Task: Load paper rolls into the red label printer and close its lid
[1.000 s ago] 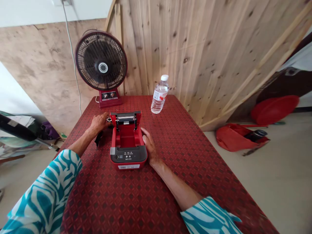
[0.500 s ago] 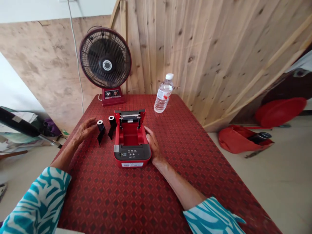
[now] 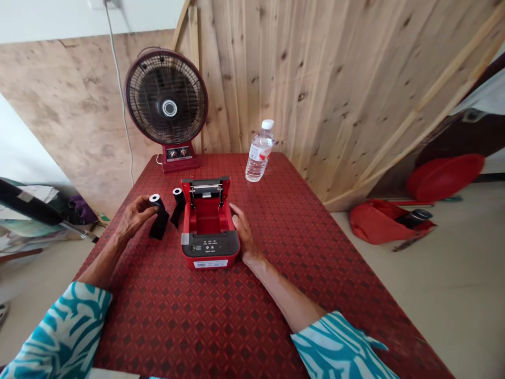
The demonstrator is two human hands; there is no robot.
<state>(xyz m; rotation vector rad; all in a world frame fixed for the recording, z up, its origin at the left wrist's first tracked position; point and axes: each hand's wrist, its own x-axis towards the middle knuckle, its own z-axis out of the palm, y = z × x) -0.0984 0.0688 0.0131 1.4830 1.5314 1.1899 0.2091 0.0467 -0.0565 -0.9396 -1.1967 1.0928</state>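
A small red printer (image 3: 209,231) with its lid open stands in the middle of the red patterned table (image 3: 244,310). My right hand (image 3: 241,231) rests flat against the printer's right side, fingers stretched. My left hand (image 3: 136,216) is closed on a black roll (image 3: 158,218) with a white core, just left of the printer. A second black roll (image 3: 177,205) stands between that roll and the printer, touched by neither hand.
A dark red table fan (image 3: 168,113) stands at the table's back left, its cable running up the wall. A clear water bottle (image 3: 258,152) stands behind the printer to the right. Wooden boards lean behind. A red bag (image 3: 381,223) lies on the floor at the right.
My left hand drew back from behind the printer, leaving two black rolls on the table, then took hold of the left one. My right hand stayed on the printer.
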